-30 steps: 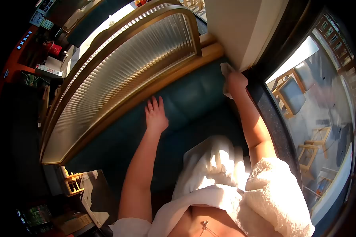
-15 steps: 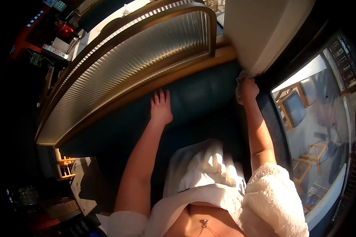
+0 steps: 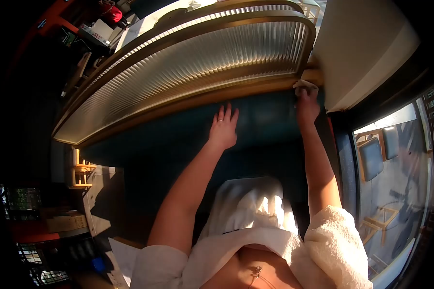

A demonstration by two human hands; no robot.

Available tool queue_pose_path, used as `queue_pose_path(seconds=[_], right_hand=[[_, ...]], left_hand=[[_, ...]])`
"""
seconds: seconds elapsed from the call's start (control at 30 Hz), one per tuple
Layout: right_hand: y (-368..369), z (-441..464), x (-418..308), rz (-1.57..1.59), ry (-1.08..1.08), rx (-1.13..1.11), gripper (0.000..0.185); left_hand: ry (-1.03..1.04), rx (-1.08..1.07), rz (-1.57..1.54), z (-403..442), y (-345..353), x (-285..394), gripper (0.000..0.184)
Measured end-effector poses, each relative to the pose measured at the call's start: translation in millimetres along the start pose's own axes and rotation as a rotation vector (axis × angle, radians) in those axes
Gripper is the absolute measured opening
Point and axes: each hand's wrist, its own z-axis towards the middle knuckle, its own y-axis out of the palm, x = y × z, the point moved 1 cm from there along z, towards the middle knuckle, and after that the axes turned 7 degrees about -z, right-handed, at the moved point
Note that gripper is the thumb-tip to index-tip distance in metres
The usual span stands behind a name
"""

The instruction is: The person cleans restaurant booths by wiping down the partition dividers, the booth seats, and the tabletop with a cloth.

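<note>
My right hand point(image 3: 307, 105) is closed around a pale cloth point(image 3: 305, 87) at the wooden ledge point(image 3: 270, 85), by the right end of the ribbed glass divider point(image 3: 197, 53). Part of the cloth is hidden by the fingers. My left hand point(image 3: 223, 127) lies flat with fingers spread on the dark green backrest point(image 3: 265, 113) of a bench, just under the ledge. A ring shows on one of its fingers.
A white pillar point(image 3: 359, 53) rises at the right, beside a window point(image 3: 390, 144) with chairs behind the glass. Past the divider is a white tabletop point(image 3: 152, 19). A wooden stool point(image 3: 83, 168) stands at lower left, and a person in red point(image 3: 112, 13) is far back.
My right hand has moved the cloth from the pillar's base by the window to the wooden ledge at the divider's end. My left hand still rests on the backrest. The view has shifted.
</note>
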Motion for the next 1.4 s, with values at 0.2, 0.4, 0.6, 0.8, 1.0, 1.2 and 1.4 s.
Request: queue_pose_path(seconds=[0.2, 0.4, 0.6, 0.8, 1.0, 1.2, 1.4], right_hand=[[16.7, -2.3, -67.9, -0.232, 0.077, -0.066, 0.010], [15.7, -47.4, -197.2, 0.170, -0.168, -0.115, 0.015], [8.1, -31.0, -98.6, 0.173, -0.115, 0.005, 0.035], [35.2, -127.6, 26.8, -0.011, 0.807, -0.309, 0.041], [-30.1, -73.4, 1.2, 0.266, 0.635, 0.161, 0.047], [20.8, -3.6, 1.4, 0.102, 0.381, 0.315, 0.053], [95.3, -148.2, 24.5, 0.090, 1.111, -0.478, 0.045]], left_hand=[[-0.087, -0.226, -0.305, -63.9, 38.3, 9.0, 0.074], [-0.191, 0.070, -0.271, -48.6, 26.8, -10.0, 0.047], [-0.238, 0.200, 0.016, 6.8, -23.8, -39.8, 0.040], [-0.244, -0.188, 0.279, 55.7, -31.6, -40.2, 0.058], [-0.342, -0.458, 0.334, 75.6, -39.7, -36.1, 0.059], [-0.475, -0.771, 0.100, 84.4, -57.0, -34.4, 0.060], [-0.486, -0.649, 0.035, 75.3, -51.6, -37.5, 0.063]])
